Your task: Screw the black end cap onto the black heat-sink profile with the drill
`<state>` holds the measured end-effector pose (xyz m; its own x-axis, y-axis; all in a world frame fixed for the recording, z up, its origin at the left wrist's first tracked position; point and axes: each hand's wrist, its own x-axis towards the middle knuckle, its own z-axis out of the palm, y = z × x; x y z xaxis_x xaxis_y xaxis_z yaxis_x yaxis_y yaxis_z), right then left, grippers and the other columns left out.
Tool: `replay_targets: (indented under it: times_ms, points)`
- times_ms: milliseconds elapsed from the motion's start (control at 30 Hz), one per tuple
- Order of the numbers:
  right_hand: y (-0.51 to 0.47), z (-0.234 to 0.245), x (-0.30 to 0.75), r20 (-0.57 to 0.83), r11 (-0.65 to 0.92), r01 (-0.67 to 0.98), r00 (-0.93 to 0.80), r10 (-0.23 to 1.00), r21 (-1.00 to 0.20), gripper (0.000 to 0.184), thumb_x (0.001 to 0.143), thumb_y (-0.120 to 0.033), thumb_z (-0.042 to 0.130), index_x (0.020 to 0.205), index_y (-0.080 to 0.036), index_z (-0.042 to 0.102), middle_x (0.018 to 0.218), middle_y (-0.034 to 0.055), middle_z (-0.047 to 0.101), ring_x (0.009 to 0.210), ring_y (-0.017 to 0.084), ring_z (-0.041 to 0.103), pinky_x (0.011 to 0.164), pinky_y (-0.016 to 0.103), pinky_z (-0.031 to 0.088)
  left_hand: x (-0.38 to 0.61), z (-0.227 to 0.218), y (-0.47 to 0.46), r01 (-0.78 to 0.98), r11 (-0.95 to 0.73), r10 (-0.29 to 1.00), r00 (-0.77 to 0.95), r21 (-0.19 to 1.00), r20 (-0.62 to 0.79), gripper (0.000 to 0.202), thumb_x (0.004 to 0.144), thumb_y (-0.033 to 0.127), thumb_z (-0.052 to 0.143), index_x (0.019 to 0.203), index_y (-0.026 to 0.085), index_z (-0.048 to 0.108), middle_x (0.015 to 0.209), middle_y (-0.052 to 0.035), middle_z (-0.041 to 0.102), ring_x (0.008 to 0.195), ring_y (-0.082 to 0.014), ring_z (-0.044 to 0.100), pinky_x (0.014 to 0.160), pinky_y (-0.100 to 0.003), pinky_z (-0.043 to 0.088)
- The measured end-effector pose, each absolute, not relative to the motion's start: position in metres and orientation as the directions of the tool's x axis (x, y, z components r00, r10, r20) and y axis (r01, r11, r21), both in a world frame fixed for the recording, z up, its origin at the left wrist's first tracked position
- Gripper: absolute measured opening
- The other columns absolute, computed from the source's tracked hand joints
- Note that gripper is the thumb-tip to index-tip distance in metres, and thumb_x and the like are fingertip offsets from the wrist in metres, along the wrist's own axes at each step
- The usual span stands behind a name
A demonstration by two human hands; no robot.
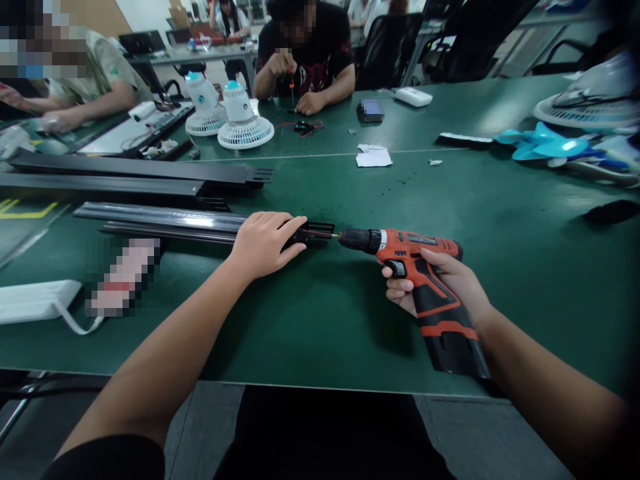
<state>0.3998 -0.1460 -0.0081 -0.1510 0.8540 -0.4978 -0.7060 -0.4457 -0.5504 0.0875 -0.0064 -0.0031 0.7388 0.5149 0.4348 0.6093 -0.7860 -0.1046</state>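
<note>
A red and black cordless drill is in my right hand, whose fingers wrap its handle near the trigger. The drill points left, and its thin bit meets the slotted end of a long black profile lying on the table. Whether the bit sits in a screw is too small to tell. My left hand is closed over that profile close to its right end, pressing it on the green tabletop. Part of the profile's end is hidden under my fingers.
More black profiles lie behind on the left. A blurred-out phone and a white power strip are near my left forearm. White fans stand farther back, blue fan blades at right. A co-worker sits opposite.
</note>
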Motion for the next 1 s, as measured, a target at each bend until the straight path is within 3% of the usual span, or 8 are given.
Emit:
replay_targets:
  times_ms: [433, 1000]
  points:
    - [-0.1465, -0.0091, 0.4009, -0.503, -0.456, -0.703, -0.160, 0.849, -0.546, 0.037, 0.090, -0.039, 0.058, 0.118, -0.017, 0.068, 0.091, 0.0110, 0.070, 0.059, 0.014, 0.053, 0.060, 0.029, 0.058, 0.0874, -0.0030, -0.0067, 0.612, -0.785, 0.525, 0.737, -0.093, 0.426, 0.046, 0.104, 0.048, 0.054, 0.139, 0.019, 0.064, 0.126, -0.0117, 0.074, 0.114, -0.0315, 0.069, 0.099, -0.048, 0.051]
    - [-0.1474, -0.0076, 0.4001, -0.476, -0.445, -0.638, -0.138, 0.869, -0.628, 0.039, 0.091, -0.041, 0.058, 0.124, -0.022, 0.067, 0.094, 0.0092, 0.068, 0.059, 0.016, 0.052, 0.060, 0.033, 0.056, 0.0878, -0.0023, -0.0069, 0.615, -0.786, 0.542, 0.731, -0.056, 0.415, 0.046, 0.104, 0.047, 0.054, 0.140, 0.020, 0.064, 0.127, -0.0128, 0.073, 0.116, -0.0322, 0.068, 0.100, -0.049, 0.050]
